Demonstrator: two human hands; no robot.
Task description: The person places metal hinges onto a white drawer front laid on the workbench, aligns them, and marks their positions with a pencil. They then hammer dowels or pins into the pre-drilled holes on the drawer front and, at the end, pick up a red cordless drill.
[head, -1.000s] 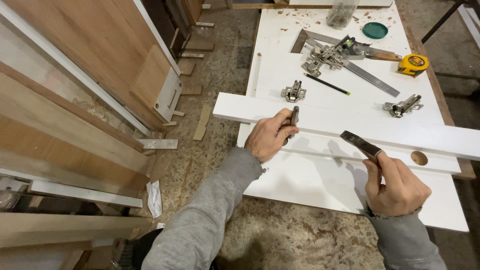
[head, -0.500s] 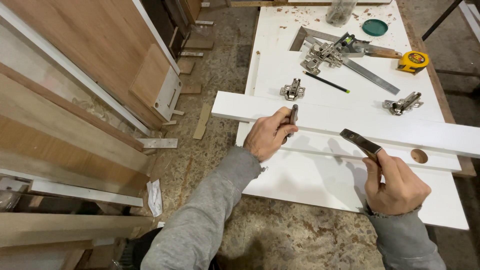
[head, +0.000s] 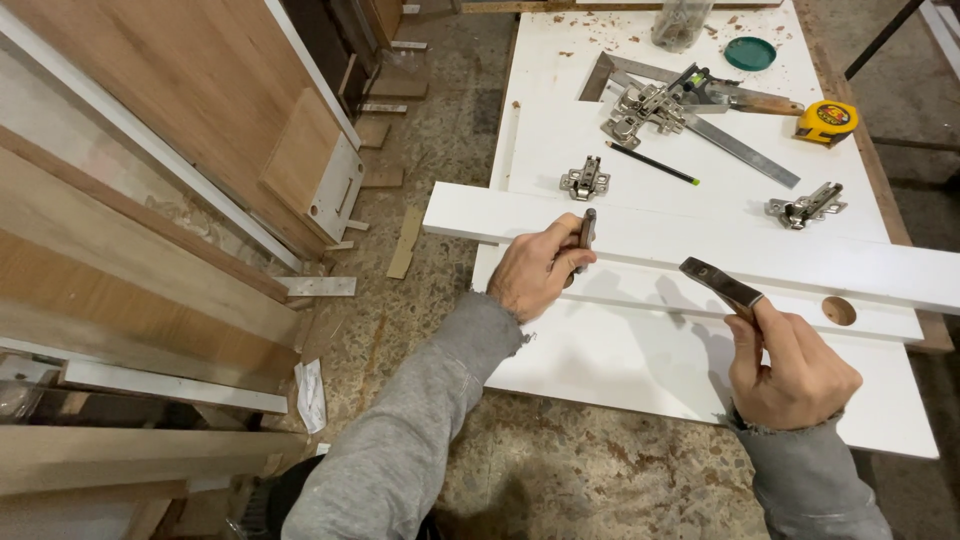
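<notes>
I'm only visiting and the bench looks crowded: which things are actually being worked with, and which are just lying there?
In use: left hand holding a slim dark metal tool on the long white board; right hand gripping a dark-headed hammer.

Lying about: yellow tape measure, black pencil, steel square, loose metal hinges.

A woodworking shop: brown veneered wooden boards lean in stacks at the side, wood chips litter the white tabletop, and on it lie a metal carpenter's square, silver cabinet hinges and a yellow tape measure.
</notes>
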